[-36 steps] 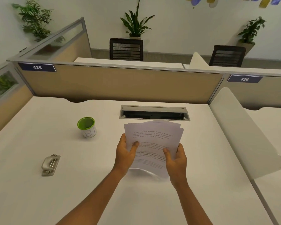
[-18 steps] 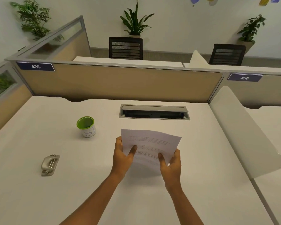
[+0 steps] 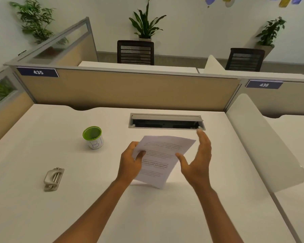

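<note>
Left hand [image 3: 130, 162] pinches, fingers curled; right hand [image 3: 197, 160] spread open.

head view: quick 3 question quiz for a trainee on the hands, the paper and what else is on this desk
1. Multiple choice: the green-rimmed cup stands A) left of the printed paper, B) right of it, C) on top of it.
2. True or false: both hands grip the paper.
3. Fill in: the blue label at far left, beyond the cup, reads ___.

Key:
1. A.
2. False. Only the left hand grips it, at its left edge. The right hand is open, fingers straight.
3. 435.
</note>
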The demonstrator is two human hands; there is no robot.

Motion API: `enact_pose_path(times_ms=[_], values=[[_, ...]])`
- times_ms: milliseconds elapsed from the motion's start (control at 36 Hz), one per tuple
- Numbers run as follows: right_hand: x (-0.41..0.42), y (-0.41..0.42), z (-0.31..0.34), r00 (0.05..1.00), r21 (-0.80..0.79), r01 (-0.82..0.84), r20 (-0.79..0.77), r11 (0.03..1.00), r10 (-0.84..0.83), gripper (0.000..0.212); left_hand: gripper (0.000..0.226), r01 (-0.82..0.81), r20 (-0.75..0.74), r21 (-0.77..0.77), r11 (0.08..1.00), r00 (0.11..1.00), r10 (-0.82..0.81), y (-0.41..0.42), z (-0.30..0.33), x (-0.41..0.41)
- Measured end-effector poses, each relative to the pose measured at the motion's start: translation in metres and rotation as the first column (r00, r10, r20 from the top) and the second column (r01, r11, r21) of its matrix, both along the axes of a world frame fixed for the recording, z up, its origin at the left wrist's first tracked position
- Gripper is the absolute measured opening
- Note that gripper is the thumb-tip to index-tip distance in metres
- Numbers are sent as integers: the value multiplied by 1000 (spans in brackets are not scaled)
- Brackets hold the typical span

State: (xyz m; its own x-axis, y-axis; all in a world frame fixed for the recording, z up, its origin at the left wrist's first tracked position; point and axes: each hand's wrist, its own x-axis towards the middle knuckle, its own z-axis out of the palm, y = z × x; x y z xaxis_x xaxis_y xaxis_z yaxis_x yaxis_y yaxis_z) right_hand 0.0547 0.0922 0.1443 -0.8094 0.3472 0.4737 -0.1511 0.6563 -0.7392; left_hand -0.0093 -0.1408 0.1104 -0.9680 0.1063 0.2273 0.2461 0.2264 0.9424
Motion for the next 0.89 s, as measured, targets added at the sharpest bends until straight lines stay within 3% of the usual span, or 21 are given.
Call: enact_pose_path(times_ms=[83,139,250,417,500,583,722,889], values=[[-13,1,24,992,255,-111,80,960,94,98,16,78,-80,-161,984,993,-92,-5,13,-11],[-17,-2,30,982,291,-161,143,943,124,84,16,105,-142,-277,955,979,-149,-8,22,-16],[-16,4,31,965,182,-251,123,951,231,33,24,121,-247,-371,921,943,-224,-11,41,-22],[-3,15,18,969,-30,-193,152,981,195,15,16,115,-89,-382,917,983,-160,-65,56,-39],[5,21,10,963,-217,-138,198,966,182,18,14,137,69,-267,954,990,-123,-100,47,-39],[11,22,3,965,-404,-68,204,912,163,19,19,143,232,15,990,962,-143,-113,33,-30],[12,16,-10,982,-572,24,167,820,87,24,32,88,289,287,954,941,-174,-92,13,-16],[12,8,-30,983,-665,71,175,744,62,17,23,-74,355,216,974,935,-8,-56,-10,-15]])
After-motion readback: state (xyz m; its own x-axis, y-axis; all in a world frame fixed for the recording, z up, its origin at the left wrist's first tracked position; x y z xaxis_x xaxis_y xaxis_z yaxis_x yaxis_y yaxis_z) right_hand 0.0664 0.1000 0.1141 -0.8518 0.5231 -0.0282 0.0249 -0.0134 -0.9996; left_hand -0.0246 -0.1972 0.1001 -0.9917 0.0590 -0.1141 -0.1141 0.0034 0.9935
